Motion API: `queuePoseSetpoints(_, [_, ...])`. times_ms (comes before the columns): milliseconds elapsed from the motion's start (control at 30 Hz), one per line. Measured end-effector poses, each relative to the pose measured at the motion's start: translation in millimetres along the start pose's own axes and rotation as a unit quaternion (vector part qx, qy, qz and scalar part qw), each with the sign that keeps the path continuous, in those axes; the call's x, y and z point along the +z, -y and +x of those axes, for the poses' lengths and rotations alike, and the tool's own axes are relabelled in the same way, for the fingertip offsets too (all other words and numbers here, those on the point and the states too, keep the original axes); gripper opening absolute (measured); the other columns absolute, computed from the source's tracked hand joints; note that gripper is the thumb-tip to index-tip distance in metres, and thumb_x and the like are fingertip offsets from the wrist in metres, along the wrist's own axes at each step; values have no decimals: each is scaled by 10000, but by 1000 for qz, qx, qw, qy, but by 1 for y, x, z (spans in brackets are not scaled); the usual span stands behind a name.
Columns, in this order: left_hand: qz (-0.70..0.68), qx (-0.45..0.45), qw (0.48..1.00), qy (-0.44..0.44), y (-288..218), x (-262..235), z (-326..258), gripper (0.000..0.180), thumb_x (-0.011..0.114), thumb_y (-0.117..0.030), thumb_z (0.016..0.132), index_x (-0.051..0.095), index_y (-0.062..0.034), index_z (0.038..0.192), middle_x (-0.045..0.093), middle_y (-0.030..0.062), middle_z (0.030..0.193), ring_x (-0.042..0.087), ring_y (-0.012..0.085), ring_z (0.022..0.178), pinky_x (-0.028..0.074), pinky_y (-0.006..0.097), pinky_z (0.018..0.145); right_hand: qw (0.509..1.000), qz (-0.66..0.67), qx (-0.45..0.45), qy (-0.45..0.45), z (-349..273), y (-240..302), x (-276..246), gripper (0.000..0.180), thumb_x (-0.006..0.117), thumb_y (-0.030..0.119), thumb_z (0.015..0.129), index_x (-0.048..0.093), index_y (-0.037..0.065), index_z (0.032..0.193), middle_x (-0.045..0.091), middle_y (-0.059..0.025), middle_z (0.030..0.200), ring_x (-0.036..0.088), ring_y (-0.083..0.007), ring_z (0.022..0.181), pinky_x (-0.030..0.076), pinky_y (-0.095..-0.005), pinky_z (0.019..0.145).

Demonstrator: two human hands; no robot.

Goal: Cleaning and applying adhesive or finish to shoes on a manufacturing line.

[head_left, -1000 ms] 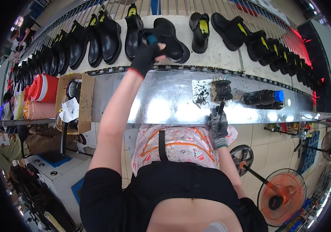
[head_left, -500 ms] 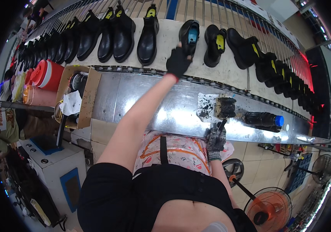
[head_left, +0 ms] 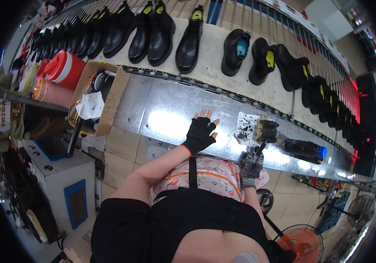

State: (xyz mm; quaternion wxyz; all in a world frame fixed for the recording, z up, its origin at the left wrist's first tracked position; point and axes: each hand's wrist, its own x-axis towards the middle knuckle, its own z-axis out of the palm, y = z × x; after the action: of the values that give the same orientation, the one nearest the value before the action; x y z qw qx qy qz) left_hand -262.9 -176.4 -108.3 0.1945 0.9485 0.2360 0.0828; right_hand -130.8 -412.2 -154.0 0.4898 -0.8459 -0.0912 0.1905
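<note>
My left hand (head_left: 200, 135), in a black fingerless glove, rests with fingers spread at the metal worktop (head_left: 166, 101) and holds nothing. At the worktop's front edge my right hand (head_left: 253, 165), in a dirty grey knit glove, is closed around a thin dark stick-like tool (head_left: 261, 149); its working end cannot be made out. Just beyond it sits a black-stained sponge-like block (head_left: 267, 130), beside a white sheet (head_left: 245, 128) smeared with black. Past the worktop, a black ankle boot with a blue insert (head_left: 235, 52) stands on the pale belt (head_left: 212, 52).
Several black boots (head_left: 189, 41) line the belt on both sides. A dark bottle with a blue cap (head_left: 304, 149) lies at the right. A cardboard box (head_left: 107, 101) and a red jug (head_left: 68, 68) stand left. An orange fan (head_left: 301, 243) is at the lower right.
My left hand has drawn back from the blue-insert boot to the worktop, its fingers now spread. My right hand still holds the tool. The view has shifted, so the boots appear further right.
</note>
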Motion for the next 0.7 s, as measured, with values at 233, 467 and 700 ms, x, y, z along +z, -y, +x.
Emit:
queuePoseSetpoints(233, [-34, -3, 999, -15, -1, 2, -3, 580, 693, -294, 781, 542, -140, 1320, 354, 231, 1469, 322, 430, 1362, 268, 611, 1082, 984, 145, 106, -1, -9, 46, -4, 295, 550, 79, 917, 508, 22, 1203, 587, -35, 808, 542, -109, 571, 439, -246, 483])
queuePoseSetpoints(467, [-40, 9, 998, -39, 0, 3, -4, 566, 697, -294, 782, 552, -133, 1305, 359, 226, 1468, 326, 423, 1361, 269, 599, 1087, 973, 183, 139, 8, -9, 62, -3, 233, 580, 91, 936, 520, 46, 1157, 579, -35, 782, 542, -98, 550, 420, -232, 448])
queuePoseSetpoints(700, [-13, -14, 999, -50, 18, 9, 14, 718, 646, -396, 834, 380, -160, 1458, 221, 312, 1507, 227, 499, 1387, 213, 597, 1112, 978, 148, 148, -6, -6, 49, -2, 261, 618, 139, 934, 523, 35, 1154, 572, -27, 750, 499, -78, 521, 411, -231, 458])
